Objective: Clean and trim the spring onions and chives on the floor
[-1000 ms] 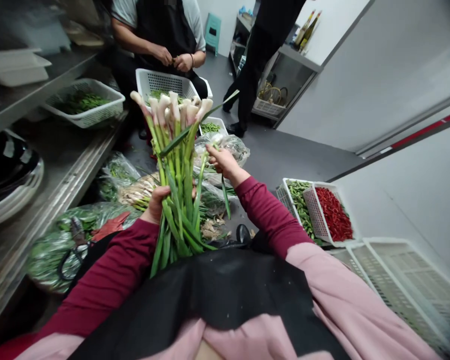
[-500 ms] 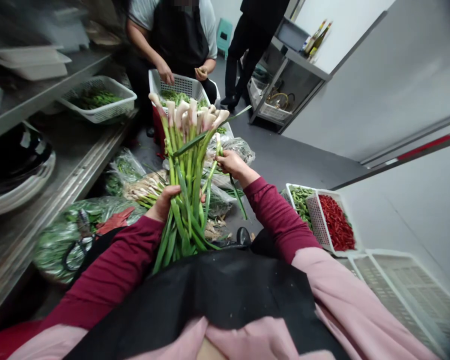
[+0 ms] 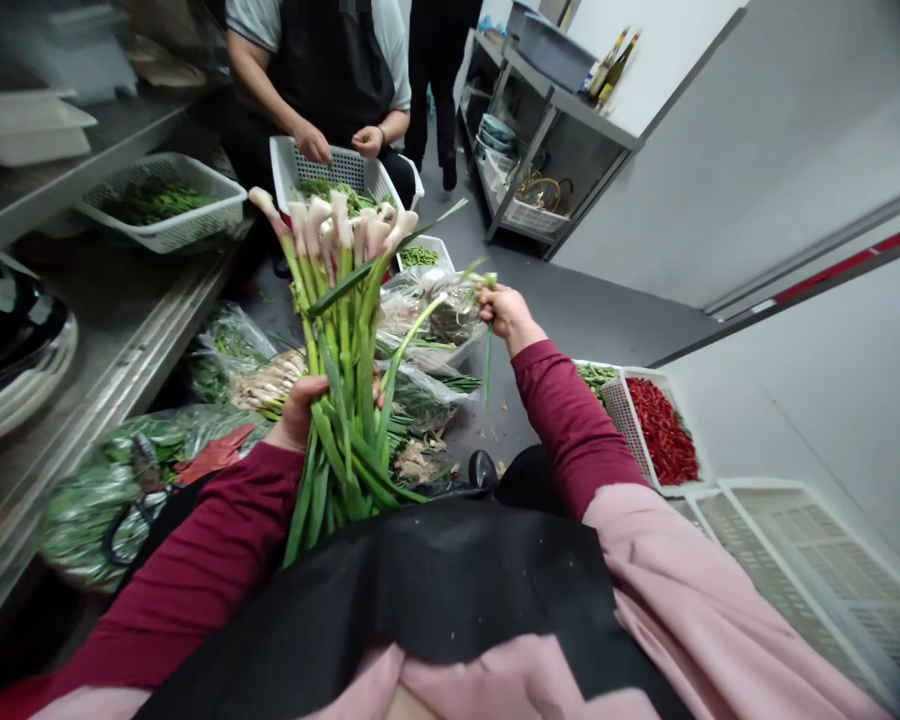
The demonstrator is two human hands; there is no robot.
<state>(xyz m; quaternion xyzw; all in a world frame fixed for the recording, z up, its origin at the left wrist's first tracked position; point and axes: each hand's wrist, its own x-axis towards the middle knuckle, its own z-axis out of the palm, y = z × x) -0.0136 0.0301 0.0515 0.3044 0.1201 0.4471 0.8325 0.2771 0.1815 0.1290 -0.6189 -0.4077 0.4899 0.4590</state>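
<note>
My left hand (image 3: 296, 412) grips a thick bunch of green stalks (image 3: 343, 370), likely spring onions, around its middle. Their white-pink tips (image 3: 330, 225) point up and away from me. My right hand (image 3: 504, 318) is apart from the bunch, to the right, closed on a single thin green stalk (image 3: 488, 355) that hangs below my fist. Part of the bunch's lower stems is hidden by my left forearm.
A seated co-worker (image 3: 322, 80) has both hands over a white basket (image 3: 292, 165) of greens. Below my hands lie bagged vegetables (image 3: 112, 510) with scissors (image 3: 139, 510) on top. A crate of red chillies (image 3: 660, 430) stands right; a steel shelf (image 3: 105, 340) runs left.
My right hand has moved right, away from the bunch, with a thin stalk in it. The standing person in the background has moved farther back.
</note>
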